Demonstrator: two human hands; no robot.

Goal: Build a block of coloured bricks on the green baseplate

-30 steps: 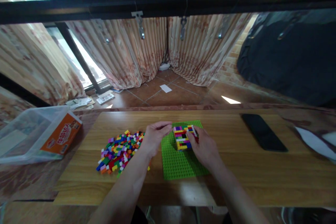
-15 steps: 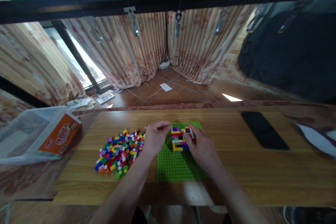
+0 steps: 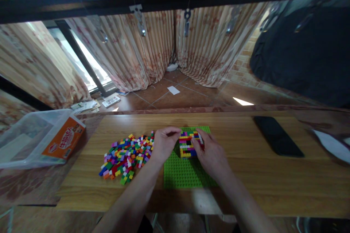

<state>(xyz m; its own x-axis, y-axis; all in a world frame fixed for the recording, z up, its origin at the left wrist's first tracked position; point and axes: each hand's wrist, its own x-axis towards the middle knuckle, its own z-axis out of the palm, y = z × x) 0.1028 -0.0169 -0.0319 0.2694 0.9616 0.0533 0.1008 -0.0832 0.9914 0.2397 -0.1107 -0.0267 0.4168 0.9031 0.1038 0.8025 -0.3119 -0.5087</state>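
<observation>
A multicoloured toy-brick structure (image 3: 186, 145) with gaps in its wall stands on the green studded baseplate (image 3: 180, 174). My right hand (image 3: 212, 149) grips its right side, thumb in front and fingers behind. At its upper left corner, the thumb and forefinger of my left hand (image 3: 165, 143) are pinched together. Whatever is between those fingertips is too small to make out. To the left of my left hand lies a loose pile of small coloured bricks (image 3: 123, 158), partly covered by that hand and forearm.
The wooden table (image 3: 246, 182) carries a black phone-like slab (image 3: 277, 136) at its right. Past the table's left end sits a clear plastic bin (image 3: 35, 127) with an orange label. A dark bar (image 3: 164, 2) with hanging metal clips crosses the view above.
My left hand has shifted slightly right, its fingertips closer over the structure's upper left corner. My right hand keeps its grip. The camera view has shifted a little.
</observation>
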